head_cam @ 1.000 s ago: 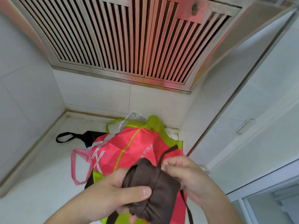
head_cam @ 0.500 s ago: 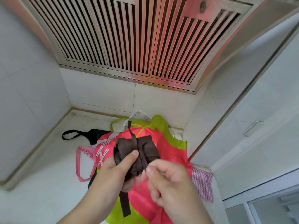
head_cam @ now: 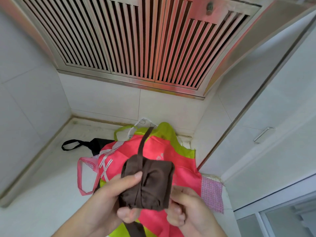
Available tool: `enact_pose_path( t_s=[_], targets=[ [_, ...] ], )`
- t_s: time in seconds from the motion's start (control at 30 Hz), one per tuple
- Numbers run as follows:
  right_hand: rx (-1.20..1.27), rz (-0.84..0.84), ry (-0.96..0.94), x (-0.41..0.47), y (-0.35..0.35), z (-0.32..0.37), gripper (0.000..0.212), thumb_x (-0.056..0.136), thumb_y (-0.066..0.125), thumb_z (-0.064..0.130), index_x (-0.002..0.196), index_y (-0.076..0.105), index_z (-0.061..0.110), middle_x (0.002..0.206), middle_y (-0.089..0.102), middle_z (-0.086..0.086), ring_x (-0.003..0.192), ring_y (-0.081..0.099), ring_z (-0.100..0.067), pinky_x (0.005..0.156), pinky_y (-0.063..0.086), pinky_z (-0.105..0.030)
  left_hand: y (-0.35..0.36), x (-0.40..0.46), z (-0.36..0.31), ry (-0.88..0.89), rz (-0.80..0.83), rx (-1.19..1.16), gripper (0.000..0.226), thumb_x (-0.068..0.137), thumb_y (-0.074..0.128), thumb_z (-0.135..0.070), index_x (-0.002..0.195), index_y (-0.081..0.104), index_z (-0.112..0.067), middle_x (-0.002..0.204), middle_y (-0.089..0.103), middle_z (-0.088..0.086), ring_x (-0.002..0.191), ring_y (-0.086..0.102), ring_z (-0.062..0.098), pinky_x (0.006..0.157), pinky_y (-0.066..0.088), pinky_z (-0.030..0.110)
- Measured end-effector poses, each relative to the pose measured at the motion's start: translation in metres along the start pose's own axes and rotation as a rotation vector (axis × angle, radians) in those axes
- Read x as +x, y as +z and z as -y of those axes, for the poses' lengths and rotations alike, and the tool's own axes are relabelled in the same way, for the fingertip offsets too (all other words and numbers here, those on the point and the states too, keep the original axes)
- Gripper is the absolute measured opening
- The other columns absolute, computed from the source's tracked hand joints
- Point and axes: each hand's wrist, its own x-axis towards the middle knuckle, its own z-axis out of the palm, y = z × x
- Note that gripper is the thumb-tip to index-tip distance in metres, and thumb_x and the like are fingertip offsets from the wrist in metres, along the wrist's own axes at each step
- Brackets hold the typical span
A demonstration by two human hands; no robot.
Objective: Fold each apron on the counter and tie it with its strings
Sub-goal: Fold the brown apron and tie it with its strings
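Observation:
A folded brown apron bundle (head_cam: 152, 183) is held up above the counter, with one brown string (head_cam: 144, 142) wrapped over its middle and sticking up. My left hand (head_cam: 109, 197) grips the bundle from the left, thumb pressed on its front. My right hand (head_cam: 186, 207) holds the bundle's lower right side with curled fingers. Another brown string end (head_cam: 135, 228) hangs down below my hands. On the counter behind lie a pink apron (head_cam: 162, 151), a lime green apron (head_cam: 164, 130) under it, and a black apron (head_cam: 95, 143) further left.
The white counter (head_cam: 42, 194) runs into a tiled corner. A steel range hood (head_cam: 136, 40) hangs overhead. A white cabinet with a metal handle (head_cam: 263, 134) stands on the right. A pink checked cloth (head_cam: 212, 192) peeks out at the counter's right edge.
The bundle has been turned and now sits lower, between both hands. My right hand went from pinching beside the bundle to holding its lower right side. The string now points up.

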Motion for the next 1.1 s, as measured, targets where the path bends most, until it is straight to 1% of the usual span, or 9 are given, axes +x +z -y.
enact_pose_path(
  t_s=[0.13, 0.2, 0.27, 0.43, 0.6, 0.73, 0.9, 1.0, 1.1],
  targets=[
    [-0.124, -0.123, -0.084, -0.001, 0.008, 0.026, 0.027, 0.066, 0.084, 0.021, 0.066, 0.061, 0.009, 0.053, 0.035, -0.004, 0.042, 0.026, -0.012, 0.046, 0.011, -0.024, 0.002, 0.001, 0.014, -0.117, 0.065, 0.162, 0.061, 0.067, 0.092, -0.039, 0.114, 0.077, -0.003, 0.096, 0.056, 0.026, 0.076, 0.052, 0.024, 0.065, 0.028, 0.032],
    [-0.152, -0.138, -0.133, -0.003, 0.015, 0.037, 0.021, 0.073, 0.079, 0.02, 0.064, 0.062, 0.012, 0.053, 0.038, -0.004, 0.047, 0.03, -0.012, 0.056, 0.011, -0.035, 0.004, 0.005, 0.02, -0.147, 0.063, 0.139, 0.06, 0.068, 0.093, -0.037, 0.119, 0.077, -0.008, 0.111, 0.056, 0.028, 0.104, 0.038, 0.037, 0.08, 0.025, 0.037],
    [-0.12, -0.123, -0.202, -0.004, 0.024, 0.042, 0.019, 0.075, 0.076, 0.017, 0.064, 0.061, 0.012, 0.053, 0.04, -0.002, 0.048, 0.034, -0.01, 0.053, 0.017, -0.03, 0.001, 0.01, 0.025, -0.148, -0.002, 0.108, 0.066, 0.059, 0.097, -0.038, 0.116, 0.079, -0.01, 0.112, 0.066, 0.028, 0.116, 0.027, 0.041, 0.088, 0.022, 0.037],
    [-0.005, -0.181, -0.336, 0.003, 0.041, 0.027, 0.031, 0.064, 0.085, 0.026, 0.068, 0.058, 0.011, 0.065, 0.036, -0.006, 0.056, 0.034, -0.011, 0.06, 0.032, -0.028, 0.005, 0.015, 0.021, -0.133, 0.01, 0.193, 0.039, 0.08, 0.076, -0.026, 0.118, 0.079, -0.018, 0.128, 0.071, 0.021, 0.124, 0.064, 0.04, 0.106, 0.047, 0.039],
    [0.04, -0.273, -0.391, 0.011, 0.043, 0.012, 0.053, 0.055, 0.097, 0.036, 0.067, 0.053, 0.011, 0.064, 0.033, -0.004, 0.06, 0.035, -0.014, 0.065, 0.032, -0.035, 0.006, 0.017, 0.024, 0.069, -0.162, 0.406, 0.039, 0.085, 0.084, -0.034, 0.12, 0.073, -0.025, 0.119, 0.077, 0.002, 0.119, 0.069, 0.019, 0.098, 0.055, 0.024],
    [0.033, -0.299, -0.44, 0.014, 0.041, 0.006, 0.033, 0.072, 0.085, 0.014, 0.065, 0.053, 0.01, 0.061, 0.037, -0.003, 0.058, 0.038, -0.014, 0.058, 0.035, -0.029, -0.005, 0.019, 0.035, 0.392, -0.506, 0.95, 0.057, 0.062, 0.075, -0.058, 0.115, 0.055, -0.049, 0.12, 0.051, -0.022, 0.116, 0.049, -0.005, 0.093, 0.037, 0.003],
    [-0.016, -0.358, -0.447, 0.028, 0.037, -0.018, 0.047, 0.07, 0.086, 0.032, 0.077, 0.052, 0.0, 0.075, 0.053, -0.02, 0.066, 0.052, -0.027, 0.059, 0.046, -0.035, -0.008, 0.028, 0.042, 0.441, -0.449, 1.05, 0.063, 0.082, 0.077, 0.007, 0.106, 0.067, -0.05, 0.097, 0.07, -0.012, 0.084, 0.067, 0.012, 0.074, 0.057, 0.025],
    [-0.073, -0.444, -0.459, 0.039, 0.03, -0.035, 0.054, 0.067, 0.09, 0.041, 0.079, 0.056, 0.001, 0.075, 0.05, -0.016, 0.071, 0.046, -0.025, 0.063, 0.04, -0.034, -0.018, 0.035, 0.057, 0.505, -0.571, 1.21, 0.068, 0.079, 0.079, 0.007, 0.115, 0.066, -0.049, 0.117, 0.057, -0.022, 0.088, 0.069, 0.008, 0.069, 0.06, 0.03],
    [-0.053, -0.457, -0.413, 0.046, 0.026, -0.049, 0.036, 0.08, 0.079, 0.028, 0.08, 0.057, 0.0, 0.076, 0.05, -0.016, 0.074, 0.045, -0.025, 0.063, 0.039, -0.034, -0.023, 0.037, 0.07, 0.464, -0.648, 1.28, 0.061, 0.079, 0.079, 0.003, 0.11, 0.061, -0.046, 0.114, 0.05, -0.025, 0.089, 0.066, -0.003, 0.063, 0.059, 0.03]
  ],
)
